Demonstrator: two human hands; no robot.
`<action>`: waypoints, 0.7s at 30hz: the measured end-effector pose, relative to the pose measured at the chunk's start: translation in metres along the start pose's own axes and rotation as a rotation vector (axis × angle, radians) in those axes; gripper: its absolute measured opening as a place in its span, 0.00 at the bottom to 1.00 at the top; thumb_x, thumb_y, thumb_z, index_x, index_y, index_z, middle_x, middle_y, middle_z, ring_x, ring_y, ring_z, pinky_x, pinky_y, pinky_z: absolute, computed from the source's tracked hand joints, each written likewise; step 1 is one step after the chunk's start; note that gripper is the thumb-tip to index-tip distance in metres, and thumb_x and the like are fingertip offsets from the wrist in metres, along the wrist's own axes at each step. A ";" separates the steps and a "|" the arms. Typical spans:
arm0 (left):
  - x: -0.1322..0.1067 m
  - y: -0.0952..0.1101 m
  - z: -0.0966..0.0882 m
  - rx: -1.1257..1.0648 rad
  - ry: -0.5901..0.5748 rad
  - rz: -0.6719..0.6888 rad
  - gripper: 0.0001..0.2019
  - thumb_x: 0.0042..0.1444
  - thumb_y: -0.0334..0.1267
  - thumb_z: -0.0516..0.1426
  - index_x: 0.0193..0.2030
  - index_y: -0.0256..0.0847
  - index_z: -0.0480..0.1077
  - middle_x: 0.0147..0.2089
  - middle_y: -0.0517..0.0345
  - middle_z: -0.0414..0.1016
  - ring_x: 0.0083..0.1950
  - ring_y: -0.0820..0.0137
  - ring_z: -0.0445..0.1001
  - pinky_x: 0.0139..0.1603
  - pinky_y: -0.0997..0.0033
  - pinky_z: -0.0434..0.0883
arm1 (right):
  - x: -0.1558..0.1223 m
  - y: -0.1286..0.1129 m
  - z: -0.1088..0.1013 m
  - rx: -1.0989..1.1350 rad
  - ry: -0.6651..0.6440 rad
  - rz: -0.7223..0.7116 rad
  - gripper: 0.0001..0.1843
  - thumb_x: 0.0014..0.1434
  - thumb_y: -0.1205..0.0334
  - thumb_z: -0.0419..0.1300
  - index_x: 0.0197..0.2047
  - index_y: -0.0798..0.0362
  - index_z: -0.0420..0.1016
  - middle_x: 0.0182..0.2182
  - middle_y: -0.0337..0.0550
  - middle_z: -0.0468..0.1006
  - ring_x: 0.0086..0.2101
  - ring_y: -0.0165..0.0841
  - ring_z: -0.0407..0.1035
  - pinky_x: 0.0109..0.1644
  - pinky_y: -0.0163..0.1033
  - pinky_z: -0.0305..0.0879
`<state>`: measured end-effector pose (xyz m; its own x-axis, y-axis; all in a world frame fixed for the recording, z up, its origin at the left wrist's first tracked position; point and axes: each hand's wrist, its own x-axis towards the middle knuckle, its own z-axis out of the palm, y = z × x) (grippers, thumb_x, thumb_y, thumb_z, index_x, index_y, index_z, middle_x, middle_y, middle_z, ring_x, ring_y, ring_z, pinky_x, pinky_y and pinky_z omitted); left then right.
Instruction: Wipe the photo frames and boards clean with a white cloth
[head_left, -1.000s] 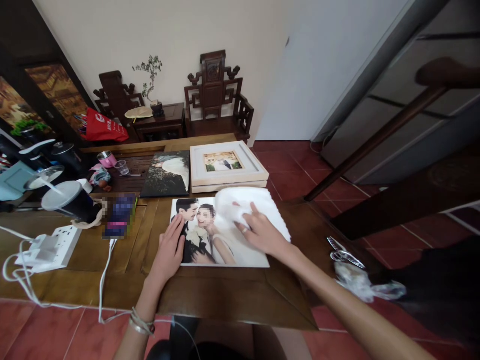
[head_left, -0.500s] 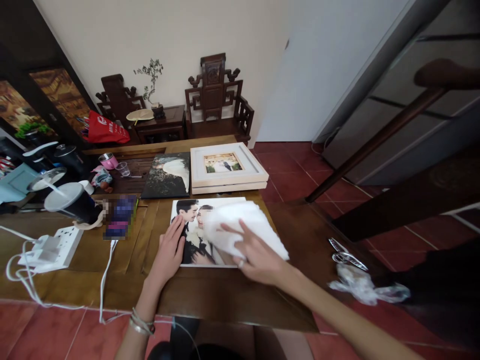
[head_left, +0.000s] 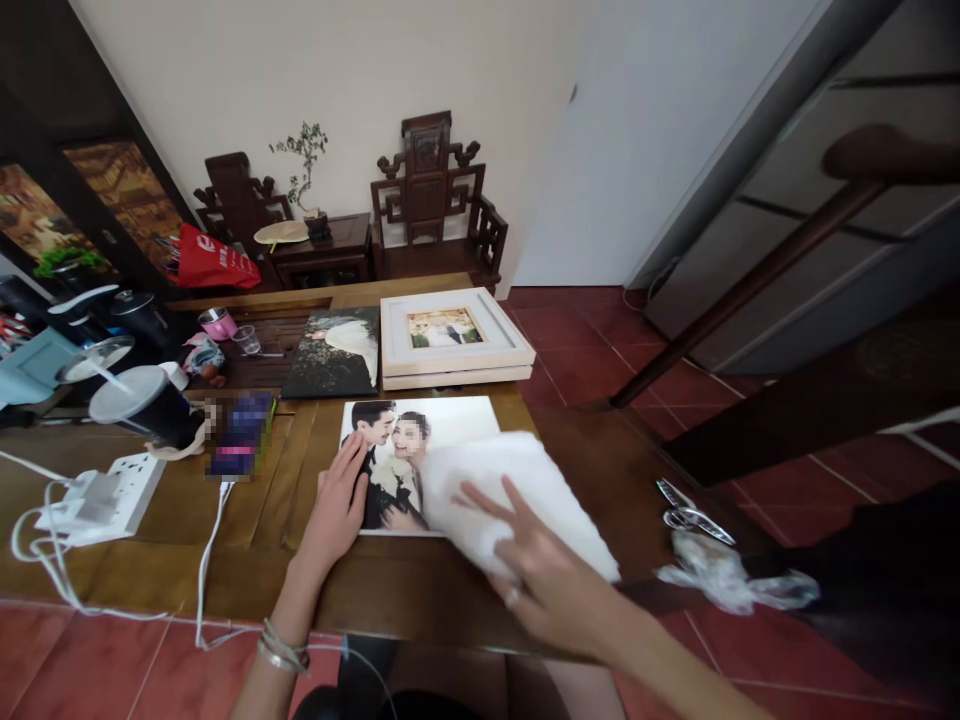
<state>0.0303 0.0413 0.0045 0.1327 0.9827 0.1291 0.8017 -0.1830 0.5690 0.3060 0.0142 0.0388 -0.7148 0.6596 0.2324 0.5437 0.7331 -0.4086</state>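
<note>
A photo print of a couple (head_left: 390,490) lies flat on the wooden table in front of me. My left hand (head_left: 341,500) rests on its left edge, fingers stretched out flat. On the right part of the print is a white cloth (head_left: 547,480), hanging over the print's lower right corner. My right hand (head_left: 544,565) holds this cloth, index and middle fingers extended over it and the other fingers bent. The cloth hides the right side of the print.
Behind the print lie a dark photo panel (head_left: 337,350) and stacked white frames (head_left: 457,370). To the left are a phone (head_left: 241,435) on a cable, a power strip (head_left: 131,500) and a lidded cup (head_left: 142,400). Nail clippers (head_left: 694,512) and a plastic bag (head_left: 731,575) sit at right.
My right hand has slid the white cloth down and to the right, uncovering more of the print's middle and top. My left hand has stayed in place.
</note>
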 end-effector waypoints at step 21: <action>-0.001 0.000 -0.002 -0.024 -0.012 0.004 0.23 0.68 0.39 0.40 0.69 0.48 0.50 0.72 0.51 0.49 0.73 0.64 0.45 0.67 0.44 0.48 | 0.080 0.059 -0.018 0.040 0.001 0.399 0.13 0.63 0.62 0.46 0.28 0.49 0.63 0.30 0.47 0.76 0.50 0.48 0.69 0.58 0.54 0.57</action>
<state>0.0293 0.0405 0.0058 0.1425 0.9823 0.1219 0.7871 -0.1871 0.5878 0.2885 0.1132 0.0497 -0.4507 0.8913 0.0494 0.7609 0.4125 -0.5008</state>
